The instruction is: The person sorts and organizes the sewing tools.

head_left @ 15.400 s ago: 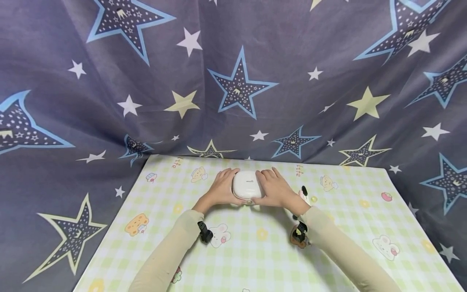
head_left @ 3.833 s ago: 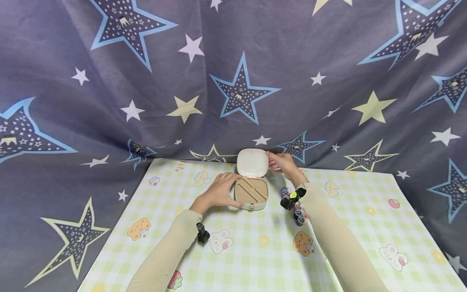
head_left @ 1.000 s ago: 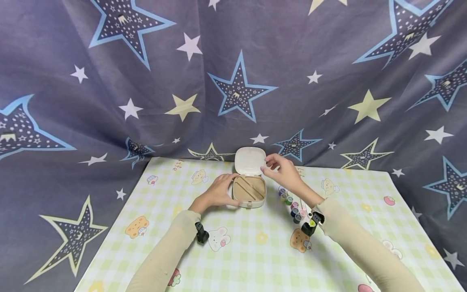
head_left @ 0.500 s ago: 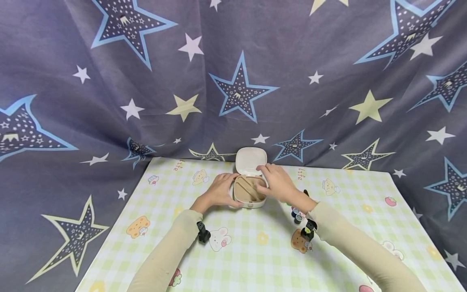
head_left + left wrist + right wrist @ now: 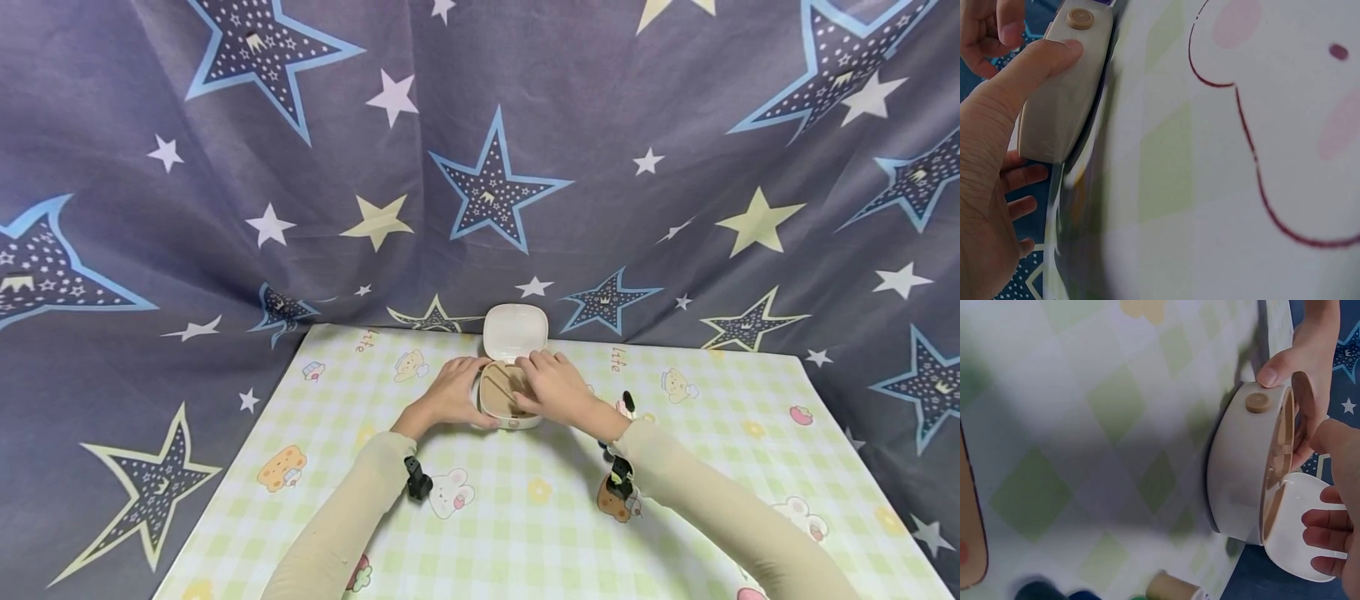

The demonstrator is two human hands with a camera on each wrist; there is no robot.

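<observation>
A white rounded case (image 5: 529, 422) stands on the table with its lid (image 5: 516, 329) raised at the back. Its tan insert (image 5: 497, 392) has slanted grooves. My left hand (image 5: 448, 396) grips the case's left side. In the left wrist view its thumb presses the front wall beside a round tan button (image 5: 1080, 19), other fingers behind. My right hand (image 5: 555, 387) is over the right half of the insert, hiding that part. From the right wrist view, the right hand (image 5: 1349, 459) has bent fingers spread from the thumb, with nothing seen held between them.
Small dark paint pots (image 5: 606, 451) lie right of the case, mostly behind my right forearm. A black-tipped item (image 5: 628, 402) and a small yellow piece (image 5: 648, 418) are near them. A tan cylinder (image 5: 1172, 589) shows in the right wrist view. A starry curtain (image 5: 480, 275) hangs behind the table.
Long before, the case was closed between both hands; later its lid stood raised with my right hand beside it. The right hand has since come down and leftward over the insert.
</observation>
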